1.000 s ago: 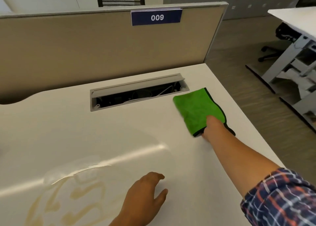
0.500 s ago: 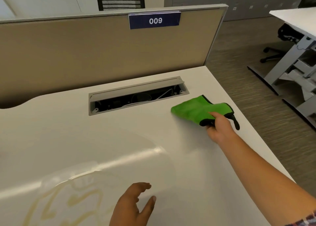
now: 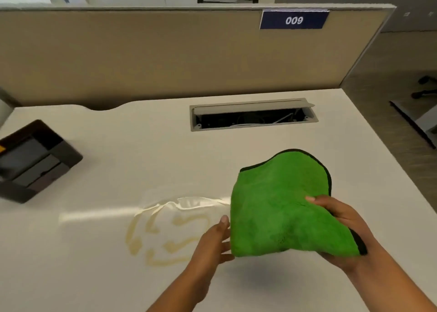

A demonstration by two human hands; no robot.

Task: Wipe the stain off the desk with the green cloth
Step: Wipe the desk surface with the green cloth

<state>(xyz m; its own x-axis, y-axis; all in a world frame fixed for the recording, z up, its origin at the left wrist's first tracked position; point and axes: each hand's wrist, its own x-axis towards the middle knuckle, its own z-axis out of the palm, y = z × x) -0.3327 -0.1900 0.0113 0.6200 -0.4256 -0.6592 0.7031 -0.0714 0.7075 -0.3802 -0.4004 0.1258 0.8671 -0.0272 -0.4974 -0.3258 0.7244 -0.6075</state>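
Observation:
The green cloth, edged in black, is lifted above the white desk and throws a shadow below it. My right hand grips its right side, thumb on top. My left hand touches the cloth's left lower edge with fingers spread; whether it grips is unclear. The stain, a yellowish looping smear with a wet sheen, lies on the desk just left of the cloth and my left hand.
A dark tray-like object sits at the desk's left edge. An open cable slot lies at the back, before the beige partition with its "009" label. The desk's right edge drops to the floor.
My right hand lifted the cloth from the desk's right side and carried it toward me, next to the stain. My left hand rose off the desk to the cloth. The view swung left.

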